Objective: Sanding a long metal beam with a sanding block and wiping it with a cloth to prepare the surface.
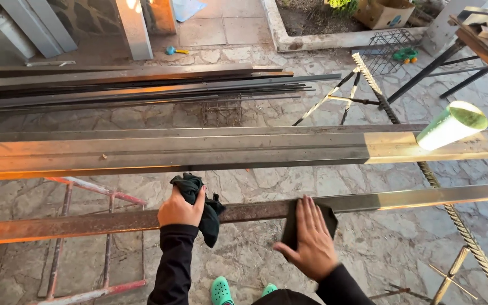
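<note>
Rust covered the steel bar (86, 223), which ran left to right under both hands. Left hand (179, 208) gripped a dark rag (204, 209); right hand (310, 240) pressed flat on a dark pad (295, 226). A wider beam (199, 149) lay parallel beyond them.

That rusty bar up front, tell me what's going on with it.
A person in black sleeves stands over the rusty metal bar, which lies crosswise in front of them. The left hand grips a bunched dark rag against the bar. The right hand presses a flat dark sheet onto it. Left of the hands the bar is rusty; right of them it looks cleaner. Behind lies a wider steel beam with a green-and-white cup on it.
</note>
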